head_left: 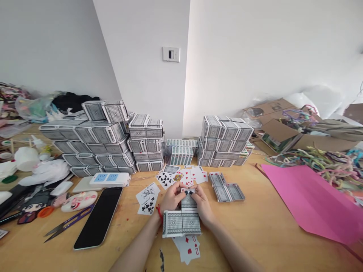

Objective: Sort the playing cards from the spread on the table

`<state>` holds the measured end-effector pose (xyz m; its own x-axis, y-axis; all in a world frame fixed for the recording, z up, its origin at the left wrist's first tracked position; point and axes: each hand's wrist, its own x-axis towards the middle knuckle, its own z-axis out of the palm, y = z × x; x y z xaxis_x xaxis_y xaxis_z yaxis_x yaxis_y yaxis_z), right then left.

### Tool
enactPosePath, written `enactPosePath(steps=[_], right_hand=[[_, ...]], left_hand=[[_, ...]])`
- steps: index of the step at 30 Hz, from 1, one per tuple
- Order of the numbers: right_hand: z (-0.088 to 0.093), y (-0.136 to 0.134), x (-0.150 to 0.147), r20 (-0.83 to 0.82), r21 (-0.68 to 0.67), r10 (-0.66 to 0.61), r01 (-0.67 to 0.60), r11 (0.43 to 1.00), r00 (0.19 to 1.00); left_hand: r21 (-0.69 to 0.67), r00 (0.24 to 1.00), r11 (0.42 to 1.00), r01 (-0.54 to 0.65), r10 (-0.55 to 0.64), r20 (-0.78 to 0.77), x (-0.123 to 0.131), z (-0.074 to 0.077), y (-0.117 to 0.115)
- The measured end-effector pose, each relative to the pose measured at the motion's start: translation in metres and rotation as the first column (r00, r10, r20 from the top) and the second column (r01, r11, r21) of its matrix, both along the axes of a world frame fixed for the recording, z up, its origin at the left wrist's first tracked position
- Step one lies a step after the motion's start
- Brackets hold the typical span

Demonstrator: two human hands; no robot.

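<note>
My left hand (172, 198) and my right hand (202, 203) meet at the table's middle. Both are closed, with thumbs pressing the white upper edge of a patterned playing card (189, 202). Directly below it are two card-covered blocks (173, 224) side by side, seemingly joined to it; the exact joint is hidden. Loose cards (190, 250) with red faces lie beneath the near side of these blocks. Beyond my fingers, more loose cards (165, 180) are spread out. A similar L-shaped card piece (225, 190) rests to the right of my right hand.
Tall stacks of card-covered blocks (99, 145) stand behind on the left, another stack (224, 140) on the right. Between them sit card packs (182, 155). A phone (99, 217), scissors (69, 223) and power strip (110, 179) lie left; pink paper (309, 202) and yarn (320, 170) right.
</note>
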<state>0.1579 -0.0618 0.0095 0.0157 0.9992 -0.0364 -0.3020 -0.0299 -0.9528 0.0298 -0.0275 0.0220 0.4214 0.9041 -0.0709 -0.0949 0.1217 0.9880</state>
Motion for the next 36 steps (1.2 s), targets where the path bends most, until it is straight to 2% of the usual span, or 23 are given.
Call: enactPosePath(steps=[4,8,12,19,27,31,36], right_hand=[[0.002,-0.002,0.000,-0.025,-0.003,0.001,-0.001,1.000,1.000],[0.004,-0.001,0.001,-0.048,-0.073,0.032,-0.035,0.997,0.998],[0.004,0.000,0.000,-0.022,-0.080,0.013,-0.015,0.997,1.000],[0.009,0.000,-0.005,0.069,-0.075,-0.129,0.135,0.988,0.989],[0.004,-0.001,-0.006,0.086,-0.023,-0.155,0.157,0.987,0.984],[0.001,0.003,-0.002,0.105,-0.052,-0.108,0.114,0.992,0.989],[-0.006,0.008,0.004,0.100,-0.093,-0.059,0.069,0.993,0.993]], left_hand=[[-0.071,0.998,0.996,0.048,-0.050,-0.025,-0.002,-0.001,0.001],[-0.046,1.000,0.999,0.001,-0.002,-0.015,-0.001,-0.004,0.000],[0.031,1.000,0.999,-0.031,0.031,0.002,0.002,-0.006,-0.001],[0.211,0.994,0.976,-0.055,0.074,-0.081,0.006,-0.010,0.000],[0.060,0.999,0.998,0.006,-0.003,-0.046,0.005,-0.002,0.000],[0.025,0.997,0.999,-0.047,0.049,-0.059,0.004,-0.004,0.001],[0.173,0.987,0.978,-0.120,0.136,-0.084,0.002,-0.007,-0.001]])
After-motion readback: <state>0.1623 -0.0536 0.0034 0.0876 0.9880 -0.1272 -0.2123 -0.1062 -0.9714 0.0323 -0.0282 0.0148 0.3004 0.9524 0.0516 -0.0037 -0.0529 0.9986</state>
